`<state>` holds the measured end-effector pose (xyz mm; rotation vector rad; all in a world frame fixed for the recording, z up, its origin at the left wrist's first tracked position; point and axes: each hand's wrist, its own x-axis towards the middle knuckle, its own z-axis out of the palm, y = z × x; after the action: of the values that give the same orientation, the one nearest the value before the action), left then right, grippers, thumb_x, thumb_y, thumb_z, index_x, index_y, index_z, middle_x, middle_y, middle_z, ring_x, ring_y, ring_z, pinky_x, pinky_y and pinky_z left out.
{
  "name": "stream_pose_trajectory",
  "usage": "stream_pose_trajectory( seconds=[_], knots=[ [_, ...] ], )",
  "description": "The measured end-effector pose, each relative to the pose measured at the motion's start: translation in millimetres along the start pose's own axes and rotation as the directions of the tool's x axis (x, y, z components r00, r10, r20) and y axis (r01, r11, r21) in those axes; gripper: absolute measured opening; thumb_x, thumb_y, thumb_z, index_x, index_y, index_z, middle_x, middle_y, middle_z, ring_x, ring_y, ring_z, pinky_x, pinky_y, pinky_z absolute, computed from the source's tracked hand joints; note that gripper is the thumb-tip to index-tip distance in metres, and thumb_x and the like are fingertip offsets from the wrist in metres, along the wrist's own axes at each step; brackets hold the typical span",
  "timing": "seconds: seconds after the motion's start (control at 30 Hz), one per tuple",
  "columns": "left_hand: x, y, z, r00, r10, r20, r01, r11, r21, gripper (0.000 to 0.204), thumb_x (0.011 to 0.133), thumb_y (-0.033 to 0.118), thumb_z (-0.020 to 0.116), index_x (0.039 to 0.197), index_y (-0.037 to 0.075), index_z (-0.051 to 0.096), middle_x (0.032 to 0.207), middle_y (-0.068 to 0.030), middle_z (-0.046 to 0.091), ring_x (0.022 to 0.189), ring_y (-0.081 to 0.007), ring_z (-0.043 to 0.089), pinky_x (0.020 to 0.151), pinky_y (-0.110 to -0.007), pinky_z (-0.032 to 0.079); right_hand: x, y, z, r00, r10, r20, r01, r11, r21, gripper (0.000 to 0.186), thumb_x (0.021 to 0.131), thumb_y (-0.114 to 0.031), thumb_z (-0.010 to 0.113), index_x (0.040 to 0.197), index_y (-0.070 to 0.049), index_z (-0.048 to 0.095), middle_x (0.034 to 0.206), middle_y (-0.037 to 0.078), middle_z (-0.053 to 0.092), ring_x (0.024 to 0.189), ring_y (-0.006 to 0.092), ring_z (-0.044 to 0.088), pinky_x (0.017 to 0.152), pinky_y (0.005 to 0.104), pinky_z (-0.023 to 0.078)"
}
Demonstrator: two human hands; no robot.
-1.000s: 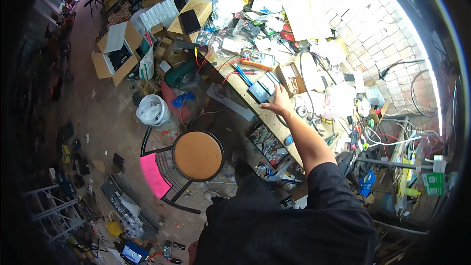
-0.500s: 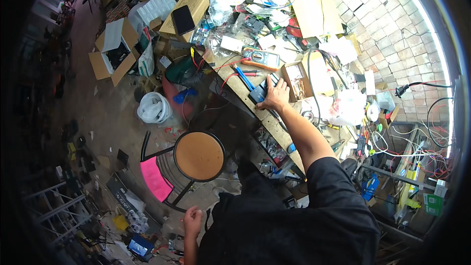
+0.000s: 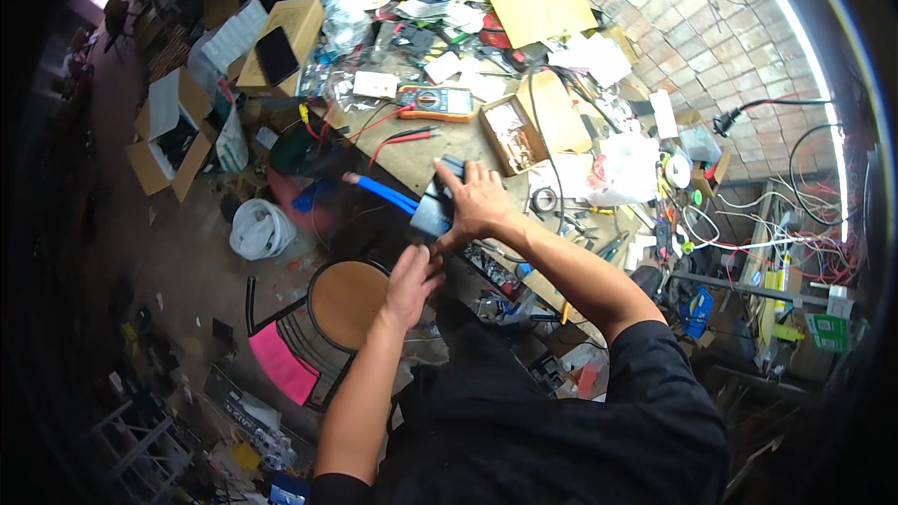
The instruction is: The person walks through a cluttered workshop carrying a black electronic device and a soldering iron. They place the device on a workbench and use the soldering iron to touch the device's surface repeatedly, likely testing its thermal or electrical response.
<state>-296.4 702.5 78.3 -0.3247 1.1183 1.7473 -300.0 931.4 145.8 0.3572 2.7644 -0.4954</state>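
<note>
My right hand is closed over a dark box-shaped device at the bench's near edge, thumb on the near side and fingers across the top. Much of the device is hidden under the palm. Thick blue cables run from it out past the edge, to the left. Just below the right thumb is my left hand, fingers loosely apart and nothing visible in them. An orange-rimmed multimeter lies beyond the device, with red and black test leads nearby.
Right of the device stands an open cardboard box of small copper-coloured parts. Clutter covers the far bench, including a yellow envelope and plastic bags. A chair with a pink backrest and a white bucket are on the floor, left.
My left hand has come up from low beside my body to just below the right hand. The right hand and the device with its blue cables have shifted nearer the bench edge.
</note>
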Motion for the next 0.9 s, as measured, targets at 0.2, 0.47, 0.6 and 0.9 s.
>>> stream_pose_trajectory(
  seconds=[0.2,0.47,0.6,0.9],
  knots=[
    [33.5,14.7,52.8,0.995,0.006,-0.102,-0.022,0.988,-0.154,0.031,0.100,0.026,0.067,0.127,0.012,0.062,0.117,-0.0051,0.069,0.101,-0.0220,0.069,0.086,-0.039,0.059,-22.8,8.1,-3.2,0.983,-0.176,-0.057,0.179,0.982,0.054,0.139,0.049,-0.063,0.092,0.160,-0.011,0.026,0.147,0.034,0.040,0.135,0.0481,0.043,0.115,0.0532,0.034],
    [18.8,18.6,45.5,0.989,0.026,-0.144,-0.061,0.967,-0.248,0.026,0.098,0.025,0.068,0.121,0.013,0.065,0.107,-0.0021,0.071,0.093,-0.0162,0.069,0.076,-0.033,0.059,43.3,196.2,16.4,0.767,0.556,-0.319,-0.509,0.831,0.224,0.055,0.085,-0.042,0.071,0.118,0.002,0.067,0.111,0.026,0.069,0.107,0.0380,0.066,0.095,0.0460,0.051],
    [7.2,27.0,50.4,0.994,0.008,-0.110,-0.039,0.959,-0.282,0.026,0.096,0.024,0.070,0.119,0.012,0.066,0.107,-0.0018,0.071,0.093,-0.0161,0.070,0.075,-0.032,0.059,61.4,226.9,18.5,0.794,0.494,-0.354,-0.454,0.870,0.195,0.041,0.087,-0.038,0.067,0.105,-0.001,0.069,0.095,0.024,0.071,0.092,0.0370,0.069,0.087,0.0461,0.053],
    [-36.3,50.9,49.7,0.997,0.074,-0.039,-0.083,0.904,-0.420,0.026,0.097,0.028,0.070,0.116,0.012,0.066,0.105,-0.0026,0.073,0.091,-0.0180,0.072,0.075,-0.034,0.061,-0.3,178.2,-167.0,0.353,0.300,-0.886,0.340,0.841,0.420,0.014,0.095,-0.013,0.056,0.102,-0.002,0.061,0.072,0.004,0.055,0.059,0.0123,0.047,0.057,0.0288,0.041]
  ],
)
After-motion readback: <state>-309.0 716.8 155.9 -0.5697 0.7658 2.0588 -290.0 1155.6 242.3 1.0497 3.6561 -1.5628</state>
